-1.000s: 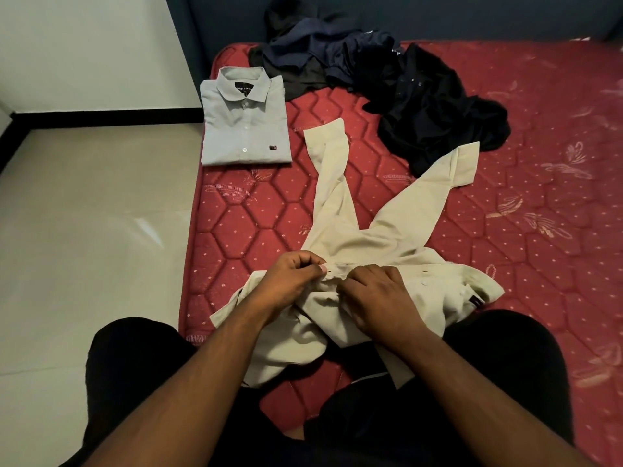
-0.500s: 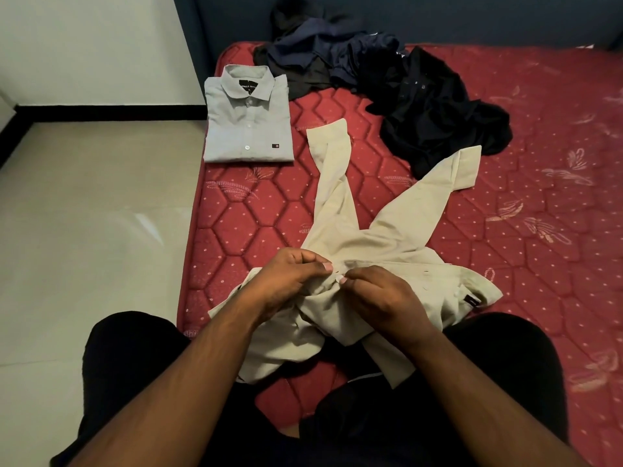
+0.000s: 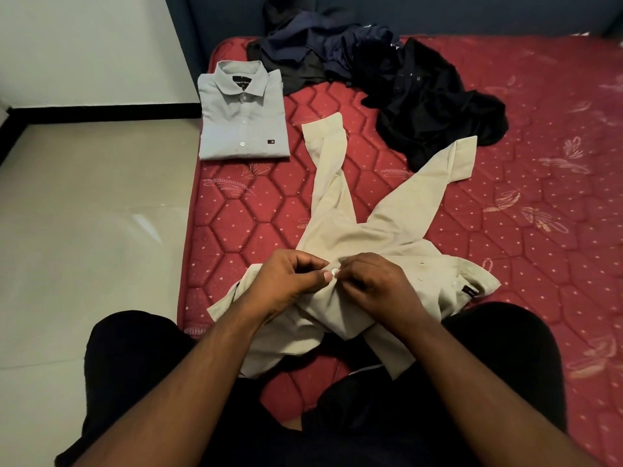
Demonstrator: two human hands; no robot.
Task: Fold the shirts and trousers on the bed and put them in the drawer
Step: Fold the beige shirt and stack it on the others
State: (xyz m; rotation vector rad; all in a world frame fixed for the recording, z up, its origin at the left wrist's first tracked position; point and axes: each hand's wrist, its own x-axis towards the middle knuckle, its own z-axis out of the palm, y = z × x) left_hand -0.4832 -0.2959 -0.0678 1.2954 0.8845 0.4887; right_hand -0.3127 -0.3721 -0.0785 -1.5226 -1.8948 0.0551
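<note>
both hands met over the front of the beige shirt (image 3: 367, 237), which lay spread on the red mattress (image 3: 526, 230) right against the person's lap. the left hand (image 3: 286, 284) had its fingers curled, pinching the shirt's edge at a small white button (image 3: 334, 272) just past its thumb tip. the right hand (image 3: 377, 284) faced it, almost touching, with its fingertips pinching the facing edge of the fabric beside that button. the two sleeves stretched away from the hands, one straight ahead of the left hand, the other slanting off beyond the right. farther out past the left hand, a grey shirt (image 3: 242, 112) lay folded flat, collar up, near the mattress edge. beyond the right hand, a loose heap of dark clothes (image 3: 387, 82) sat unfolded by the far side, apart from the beige sleeves or barely meeting one cuff; i could not tell which.
</note>
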